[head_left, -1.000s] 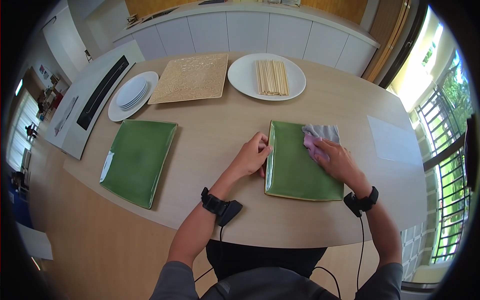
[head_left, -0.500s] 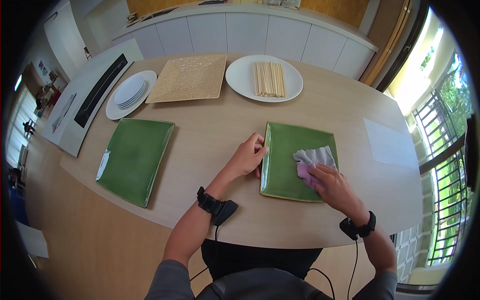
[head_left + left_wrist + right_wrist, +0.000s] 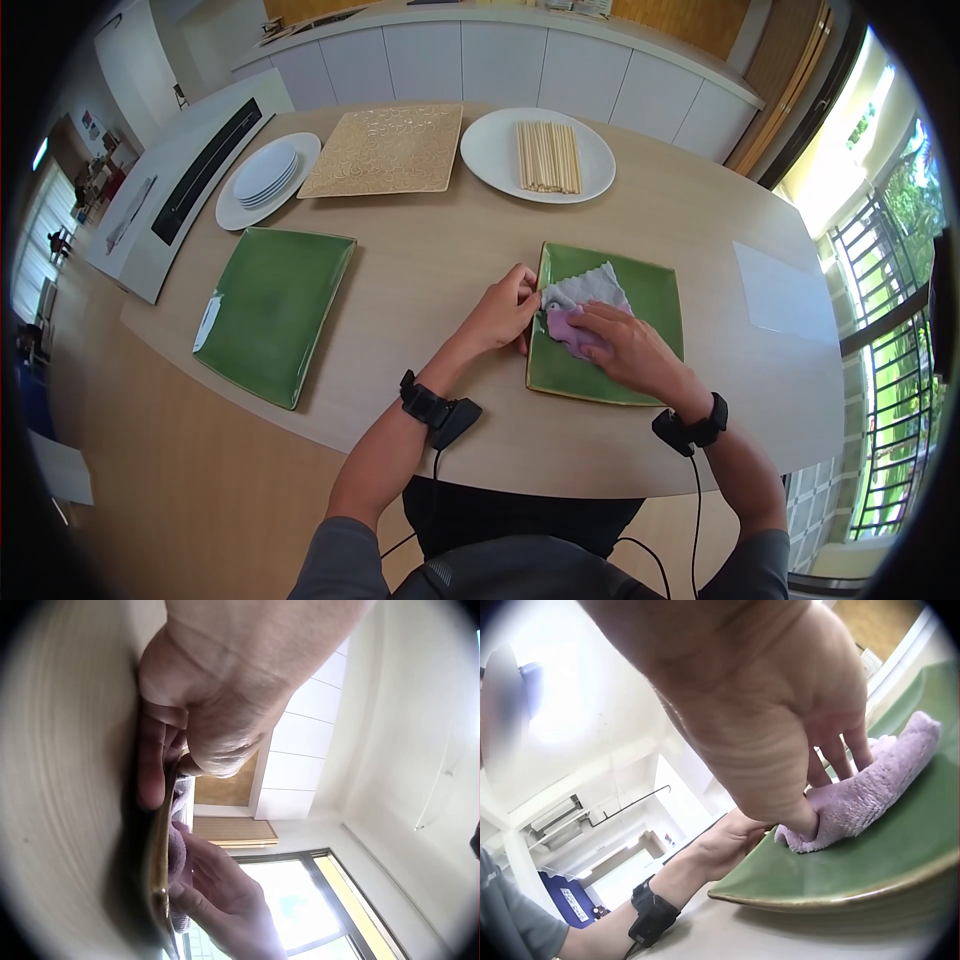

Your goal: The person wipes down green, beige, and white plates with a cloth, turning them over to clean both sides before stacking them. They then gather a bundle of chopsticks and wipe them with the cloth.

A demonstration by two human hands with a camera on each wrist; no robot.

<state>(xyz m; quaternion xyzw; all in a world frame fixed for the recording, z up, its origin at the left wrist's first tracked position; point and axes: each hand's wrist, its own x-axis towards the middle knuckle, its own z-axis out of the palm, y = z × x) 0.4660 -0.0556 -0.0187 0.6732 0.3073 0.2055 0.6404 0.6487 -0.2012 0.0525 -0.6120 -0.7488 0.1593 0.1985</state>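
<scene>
A square green plate (image 3: 655, 300) with a brown rim lies on the table before me. My left hand (image 3: 503, 312) grips its left edge; in the left wrist view the fingers (image 3: 152, 769) reach beneath the rim and the thumb lies over it. On the plate's left half, my right hand (image 3: 632, 348) presses down a cleaning cloth (image 3: 568, 336), purple on one side and grey on the other. Thumb and fingertips dig into the purple folds of the cloth (image 3: 862, 802) in the right wrist view. The cloth's grey end spreads toward the plate's far side, close to the left fingertips.
A second green plate (image 3: 275, 315) lies to the left. Along the back are a tan patterned plate (image 3: 385, 150), a white oval plate (image 3: 485, 155) bearing wooden sticks (image 3: 548, 158), and stacked small white plates (image 3: 265, 170). A translucent sheet (image 3: 785, 288) lies at right.
My right hand has slid the cloth first nearer me, then leftward across the plate from its right side to its left half. The left hand keeps its hold on the edge.
</scene>
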